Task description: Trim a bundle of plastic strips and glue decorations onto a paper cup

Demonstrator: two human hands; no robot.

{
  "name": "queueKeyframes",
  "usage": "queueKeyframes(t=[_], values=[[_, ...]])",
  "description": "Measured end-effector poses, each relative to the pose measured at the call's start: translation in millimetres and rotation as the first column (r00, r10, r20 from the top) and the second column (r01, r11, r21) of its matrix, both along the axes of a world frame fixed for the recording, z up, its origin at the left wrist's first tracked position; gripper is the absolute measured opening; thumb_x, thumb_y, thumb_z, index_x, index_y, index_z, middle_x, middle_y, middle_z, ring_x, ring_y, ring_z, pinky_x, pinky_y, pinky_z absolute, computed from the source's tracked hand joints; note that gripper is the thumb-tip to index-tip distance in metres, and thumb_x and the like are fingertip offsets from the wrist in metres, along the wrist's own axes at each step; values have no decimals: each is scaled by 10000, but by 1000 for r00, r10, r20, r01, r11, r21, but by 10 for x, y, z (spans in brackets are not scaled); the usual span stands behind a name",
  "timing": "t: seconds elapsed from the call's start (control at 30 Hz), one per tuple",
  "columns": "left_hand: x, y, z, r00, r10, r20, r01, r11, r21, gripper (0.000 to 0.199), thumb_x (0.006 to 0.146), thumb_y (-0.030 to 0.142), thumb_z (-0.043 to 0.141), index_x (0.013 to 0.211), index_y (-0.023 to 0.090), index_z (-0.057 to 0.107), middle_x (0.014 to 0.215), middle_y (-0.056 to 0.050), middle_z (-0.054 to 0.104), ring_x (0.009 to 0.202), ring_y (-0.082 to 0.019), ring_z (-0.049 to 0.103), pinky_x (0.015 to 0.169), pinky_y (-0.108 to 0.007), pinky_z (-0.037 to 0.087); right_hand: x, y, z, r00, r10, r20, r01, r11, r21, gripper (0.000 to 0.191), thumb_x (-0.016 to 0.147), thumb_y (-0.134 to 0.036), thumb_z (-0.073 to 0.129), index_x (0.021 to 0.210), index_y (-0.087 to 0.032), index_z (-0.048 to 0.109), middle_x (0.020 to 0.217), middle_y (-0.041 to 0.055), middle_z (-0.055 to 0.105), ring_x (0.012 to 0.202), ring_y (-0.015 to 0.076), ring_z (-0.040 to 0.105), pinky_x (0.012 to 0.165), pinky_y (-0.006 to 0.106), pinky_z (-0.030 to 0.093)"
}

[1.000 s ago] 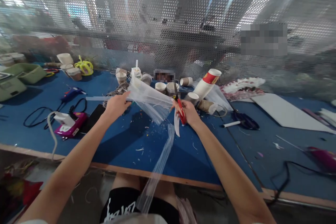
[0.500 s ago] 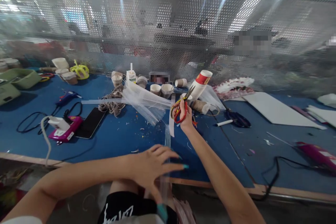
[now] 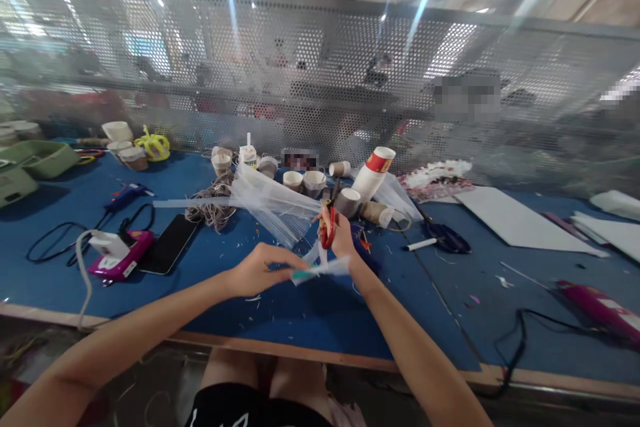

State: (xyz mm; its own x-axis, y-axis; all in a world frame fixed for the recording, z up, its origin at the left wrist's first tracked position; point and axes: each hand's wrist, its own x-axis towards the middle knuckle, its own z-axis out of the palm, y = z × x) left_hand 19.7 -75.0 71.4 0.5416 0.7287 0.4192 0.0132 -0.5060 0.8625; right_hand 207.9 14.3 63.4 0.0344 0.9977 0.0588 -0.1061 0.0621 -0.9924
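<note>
My right hand [image 3: 342,235] grips a pair of scissors with red handles [image 3: 327,232]; the dark blades point away from me. Closed at the fingertips, my left hand [image 3: 263,271] holds a translucent plastic strip [image 3: 333,267] just above the table, its right end close to my right wrist. Part of the strip runs up under the right hand, where I cannot tell whether the fingers touch it. Beyond the hands lies a spread of sheer, ribbed translucent strips [image 3: 270,203], with a tangle of grey-brown cord [image 3: 213,203] at its left.
A dark phone [image 3: 170,243] and a magenta power block [image 3: 123,257] lie left, near a blue glue gun [image 3: 125,195]. Paper cups [image 3: 293,180] and a tall cup stack [image 3: 373,175] line the back before a perforated metal screen [image 3: 345,100]. White sheets [image 3: 525,220] lie right.
My left hand has risen from the table's front edge and closed on the translucent strip, lifting it. The right hand with the scissors has dropped slightly lower and left. The view has tilted up slightly.
</note>
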Motion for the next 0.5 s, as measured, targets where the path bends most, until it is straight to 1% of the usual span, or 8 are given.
queueKeyframes(t=[0.07, 0.1, 0.17, 0.23, 0.27, 0.33, 0.4, 0.5], values=[[-59, 152, 25, 952, 218, 215, -172, 962, -212, 161, 790, 318, 616, 797, 160, 648, 785, -58, 723, 743, -187, 687, 672, -284, 550, -17, -10, -2, 1000, 15, -18, -15, 1000, -9, 433, 598, -584, 676, 586, -179, 521, 386, -63, 448, 300, 64, 406, 293, 179, 344], [-80, 233, 36, 892, 317, 323, -215, 925, -314, 176, 788, 338, 616, 770, 163, 616, 759, -46, 717, 727, -183, 689, 636, -273, 552, -21, -19, 5, 1000, 17, -26, -17, 1000, -6, 439, 600, -596, 668, 591, -182, 521, 395, -62, 452, 310, 67, 415, 300, 183, 355], [-106, 395, 67, 743, 479, 467, -239, 843, -483, 160, 776, 321, 633, 813, 183, 561, 850, -32, 713, 787, -185, 693, 622, -262, 563, -22, -44, 33, 1000, 12, -29, -11, 999, 37, 455, 607, -625, 647, 609, -188, 520, 437, -52, 487, 334, 72, 435, 316, 191, 377], [-106, 544, 108, 624, 590, 512, -266, 777, -571, 114, 808, 264, 598, 852, 187, 526, 1000, -45, 693, 915, -177, 673, 719, -261, 569, -22, -81, 71, 1000, 26, -16, -24, 994, 103, 463, 611, -642, 637, 643, -194, 523, 532, -30, 559, 368, 77, 467, 346, 206, 410], [-95, 610, 127, 589, 620, 518, -275, 757, -593, 89, 827, 241, 570, 865, 184, 515, 1059, -56, 675, 972, -177, 654, 773, -269, 563, -27, -102, 87, 999, 52, -7, -51, 990, 130, 465, 611, -646, 635, 660, -198, 522, 596, -15, 595, 389, 82, 487, 370, 219, 433], [-53, 725, 150, 560, 645, 520, -288, 740, -608, 71, 846, 194, 533, 901, 181, 491, 1126, -74, 646, 1047, -178, 621, 855, -281, 538, -50, -146, 102, 991, 135, 3, -135, 981, 141, 469, 594, -646, 649, 661, -208, 494, 674, -2, 618, 422, 96, 511, 420, 250, 468], [14, 821, 140, 540, 660, 523, -314, 734, -602, 152, 845, 144, 518, 972, 192, 450, 1137, -74, 639, 1053, -172, 618, 882, -284, 521, -93, -183, 84, 975, 222, 8, -221, 967, 125, 480, 545, -609, 702, 624, -217, 438, 636, -21, 577, 460, 105, 518, 472, 261, 483], [128, 953, 68, 577, 630, 520, -343, 764, -546, 261, 854, 114, 474, 1080, 217, 393, 1170, -71, 619, 1027, -155, 629, 866, -281, 516, -161, -202, 11, 954, 299, 24, -299, 947, 113, 492, 505, -491, 772, 571, -218, 368, 554, -58, 444, 529, 109, 507, 549, 252, 481]])
